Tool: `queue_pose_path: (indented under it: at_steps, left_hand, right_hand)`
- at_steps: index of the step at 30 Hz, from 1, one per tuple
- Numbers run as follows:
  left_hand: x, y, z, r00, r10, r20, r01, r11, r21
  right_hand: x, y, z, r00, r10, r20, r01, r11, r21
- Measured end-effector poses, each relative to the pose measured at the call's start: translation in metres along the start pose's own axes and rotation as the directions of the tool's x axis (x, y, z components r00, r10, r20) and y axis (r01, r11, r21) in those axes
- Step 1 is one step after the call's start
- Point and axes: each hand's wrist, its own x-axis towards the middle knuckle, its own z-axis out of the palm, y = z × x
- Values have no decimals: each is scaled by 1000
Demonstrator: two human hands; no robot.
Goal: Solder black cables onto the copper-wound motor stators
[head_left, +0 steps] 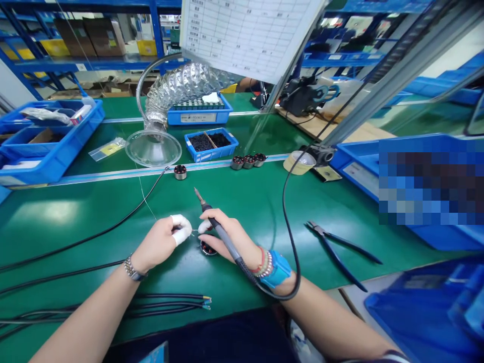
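- A wound motor stator [207, 248] lies on the green bench mat [245, 201] at lower centre, partly hidden beneath the hands and nearer the right hand.
- The left hand [157, 244] pinches a thin wire [194, 231] narrowly between white-capped fingers [181, 230], its end just above the stator.
- The right hand [230, 237] grips a soldering iron [221, 231], slanting toward the upper left.
- Blue-handled diagonal cutters [328, 239] lie well right.

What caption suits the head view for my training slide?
Right hand holds a soldering iron over a small stator; left hand pinches thin wire.
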Motion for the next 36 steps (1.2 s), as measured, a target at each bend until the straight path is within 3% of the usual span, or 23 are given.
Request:
queue_pose_path:
  at_steps: [10,16,20,23,28,36]
  left_hand:
    - [-1,-2,1,999,23,29,-24,999,34]
    - [0,-1,3,998,1,68,-4,999,54]
    - [0,-1,3,997,-3,78,0,999,46]
    - [0,-2,3,997,14,69,-18,999,50]
    - [1,-3,4,997,15,75,-21,996,82]
    - [1,-1,3,997,34,68,-42,992,121]
  right_hand:
    - [6,-2,-3,996,31,89,-29,999,-27]
    - [-8,-17,-27,995,-5,-97,-7,993,-119]
    - [-20,-24,-43,987,-65,-146,36,981,-189]
    - [-26,-23,-47,974,-74,-214,56,994,-91]
    - [-30,-15,-44,968,9,-250,35,985,170]
    - [-29,-13,-42,969,86,-230,-33,974,225]
